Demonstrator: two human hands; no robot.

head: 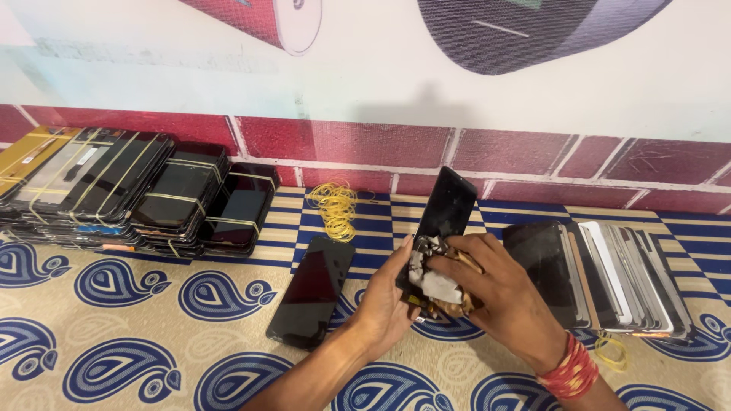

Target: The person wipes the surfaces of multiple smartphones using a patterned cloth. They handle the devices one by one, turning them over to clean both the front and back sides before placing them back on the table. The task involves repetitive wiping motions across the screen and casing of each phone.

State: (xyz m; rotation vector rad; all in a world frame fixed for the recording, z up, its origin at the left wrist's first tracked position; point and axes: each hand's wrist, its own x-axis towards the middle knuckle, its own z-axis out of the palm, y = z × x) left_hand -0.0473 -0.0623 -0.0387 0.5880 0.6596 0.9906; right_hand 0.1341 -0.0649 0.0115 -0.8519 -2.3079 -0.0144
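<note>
The left hand grips a dark phone screen upright by its lower edge, fingers curled shut. The right hand presses a crumpled white cloth against it. One loose screen lies beside two leaning rows.

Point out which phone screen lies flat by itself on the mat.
The dark screen just left of the left hand. The others sit in banded stacks or in the row at right; one is held.
</note>
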